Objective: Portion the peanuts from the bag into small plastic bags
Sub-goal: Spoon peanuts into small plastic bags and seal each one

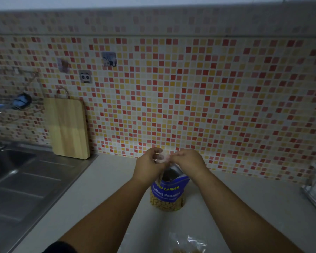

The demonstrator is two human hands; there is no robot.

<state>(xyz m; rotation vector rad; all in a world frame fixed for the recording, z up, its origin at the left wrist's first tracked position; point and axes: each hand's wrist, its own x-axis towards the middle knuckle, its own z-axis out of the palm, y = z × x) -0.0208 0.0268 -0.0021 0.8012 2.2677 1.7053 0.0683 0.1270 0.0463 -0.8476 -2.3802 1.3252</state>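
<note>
As the tabletop stands: one blue foil peanut bag, one clear peanut-filled pouch.
Left hand, right hand: fingers pinch one small clear plastic bag.

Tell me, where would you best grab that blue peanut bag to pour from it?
Probably round its blue middle, coming from the side: the peanut bag stands upright with its top open, so squeezing the top could close it. The left hand and right hand pinch a small clear bag over its mouth.

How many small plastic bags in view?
2: held bag pinched between left hand and right hand above the peanut bag; second bag on the counter, bottom edge. Others may be hidden.
</note>
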